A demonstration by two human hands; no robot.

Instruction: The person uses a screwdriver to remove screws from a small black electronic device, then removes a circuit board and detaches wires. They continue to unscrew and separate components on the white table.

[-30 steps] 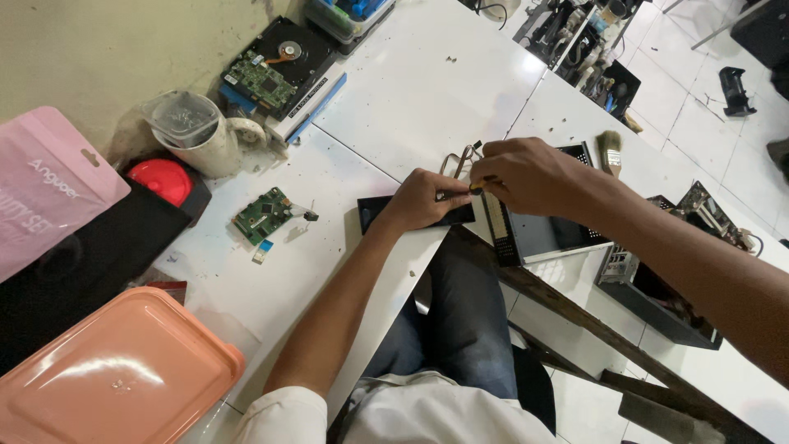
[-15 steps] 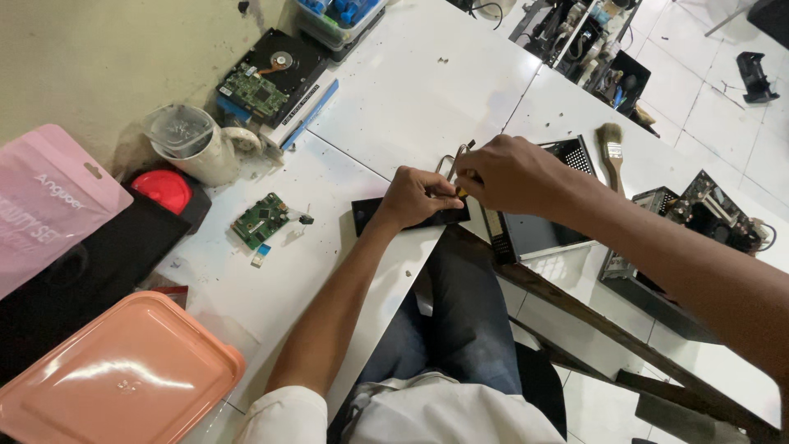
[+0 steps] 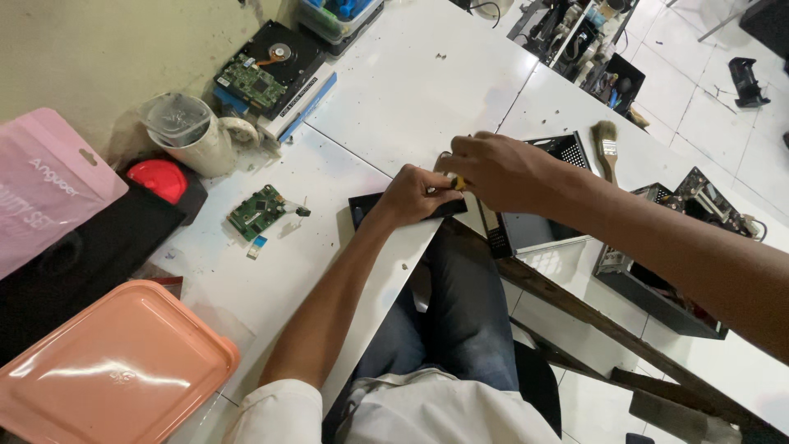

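A flat black device [image 3: 367,209] lies at the near edge of the white table [image 3: 411,90]. My left hand [image 3: 419,194] presses down on it with curled fingers. My right hand [image 3: 495,168] reaches in from the right and meets the left hand over the device. Its fingers pinch a small tool with a yellow part [image 3: 459,182]. The hands hide the tool's tip and most of the device.
A green circuit board [image 3: 261,210] lies left of the device. Behind it stand a lidded mug [image 3: 193,136], an open hard drive [image 3: 267,62] and a red cap [image 3: 160,179]. An orange tray [image 3: 107,370] sits near left. A brush [image 3: 606,148] and a black perforated case [image 3: 534,205] are at the right.
Both hands stay together over the black device. The metal tool that stuck up above the right hand is now mostly hidden by it.
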